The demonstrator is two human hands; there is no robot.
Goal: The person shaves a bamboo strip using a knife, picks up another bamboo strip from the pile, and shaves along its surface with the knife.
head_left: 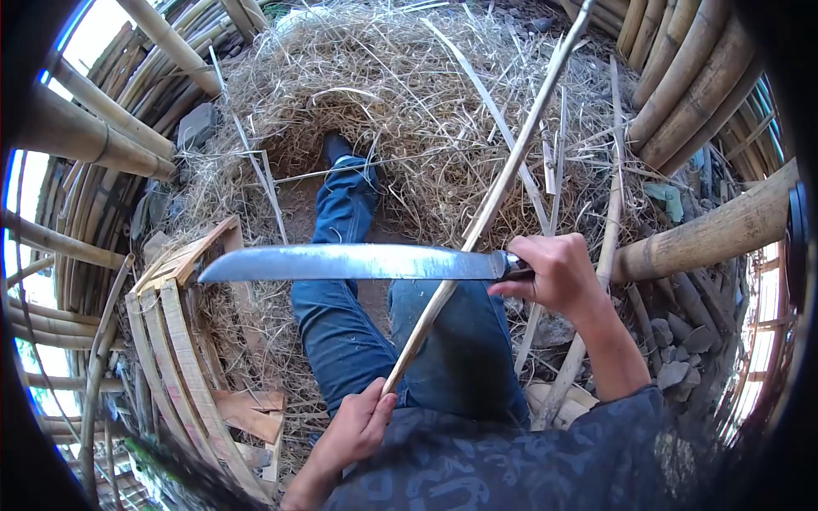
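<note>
My left hand [356, 428] is closed round the lower end of a long, thin bamboo strip [511, 170], which slants up and away to the right over my legs. In my right hand [555, 271] is the dark handle of a machete. Its long, shiny blade [349, 262] points left, level across my thighs. Near the handle, the blade and the strip cross and look to be touching. The fingers of both hands are wrapped round what they hold.
Dry straw [332, 77] and loose strips cover the ground ahead. A slatted wooden crate [175, 328] stands at the left. Thick bamboo poles [716, 226] rise on both sides. Stones [673, 375] lie at the right, beside a long pole [609, 230]. A grey block [198, 125] sits upper left.
</note>
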